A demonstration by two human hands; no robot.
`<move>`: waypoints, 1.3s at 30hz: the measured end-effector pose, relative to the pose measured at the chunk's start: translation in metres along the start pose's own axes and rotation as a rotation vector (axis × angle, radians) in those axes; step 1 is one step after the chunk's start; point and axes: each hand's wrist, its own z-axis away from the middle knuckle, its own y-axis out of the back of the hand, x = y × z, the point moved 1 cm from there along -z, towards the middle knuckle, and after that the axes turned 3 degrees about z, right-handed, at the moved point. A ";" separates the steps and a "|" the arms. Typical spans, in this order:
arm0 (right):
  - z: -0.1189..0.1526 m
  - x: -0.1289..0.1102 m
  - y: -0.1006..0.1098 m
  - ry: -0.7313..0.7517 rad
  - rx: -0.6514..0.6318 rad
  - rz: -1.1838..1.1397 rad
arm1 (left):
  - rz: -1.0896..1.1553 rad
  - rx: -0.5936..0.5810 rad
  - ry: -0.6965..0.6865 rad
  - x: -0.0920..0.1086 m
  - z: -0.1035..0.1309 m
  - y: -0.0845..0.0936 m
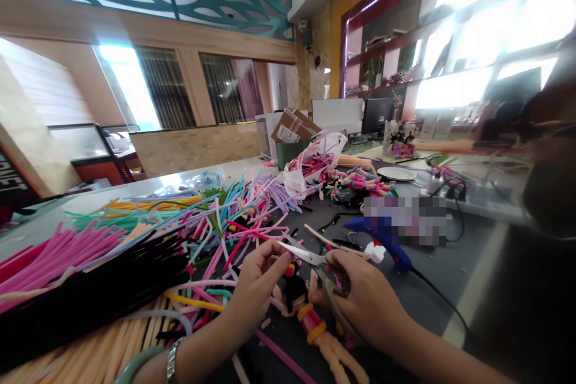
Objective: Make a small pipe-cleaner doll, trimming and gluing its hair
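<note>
Head view: scissors point(317, 260) within right grip point(366, 293).

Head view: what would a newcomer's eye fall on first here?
Probably the scissors in the right hand, their blades pointing toward the left hand, with a doll-like figure below them in the picture. Next, the thick black bundle at lower left, beside bright pink stems. Then the blue glue gun beyond the right hand.
</note>
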 end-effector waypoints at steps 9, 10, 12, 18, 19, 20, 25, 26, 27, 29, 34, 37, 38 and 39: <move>0.000 0.002 -0.001 -0.025 -0.003 -0.039 | -0.079 -0.008 -0.025 0.001 0.000 0.000; 0.000 0.001 -0.001 -0.030 -0.004 -0.040 | -0.079 -0.010 -0.020 0.002 0.000 0.000; 0.000 0.001 0.000 -0.042 -0.003 -0.040 | -0.081 -0.013 -0.015 0.003 0.001 -0.001; -0.001 0.000 0.000 -0.060 0.003 -0.056 | -0.094 -0.002 -0.039 0.005 0.001 -0.001; -0.001 0.000 0.000 -0.060 -0.001 -0.060 | -0.101 -0.002 -0.043 0.004 0.001 -0.001; -0.001 0.000 0.000 -0.060 -0.005 -0.062 | -0.109 -0.004 -0.045 0.004 0.001 0.000; -0.001 0.001 -0.001 -0.050 0.008 -0.055 | -0.140 -0.030 -0.055 0.004 0.000 0.001; -0.001 0.001 -0.001 -0.052 0.010 -0.051 | -0.144 -0.035 -0.053 0.003 0.000 0.001; -0.001 0.002 -0.002 -0.052 0.010 -0.047 | -0.149 -0.039 -0.052 0.003 -0.001 0.001; -0.001 0.002 -0.002 -0.044 0.014 -0.045 | -0.163 -0.045 -0.051 0.003 -0.001 0.001; -0.002 0.002 -0.003 -0.057 0.014 -0.054 | -0.181 -0.055 -0.075 0.006 -0.002 0.001; -0.001 0.003 -0.002 -0.075 0.005 -0.042 | -0.199 -0.067 -0.110 0.008 -0.002 0.003; -0.001 0.003 -0.002 -0.072 0.004 -0.038 | -0.206 -0.069 -0.122 0.008 -0.002 0.003; -0.001 0.003 -0.002 -0.066 0.004 -0.035 | -0.210 -0.070 -0.131 0.008 -0.003 0.004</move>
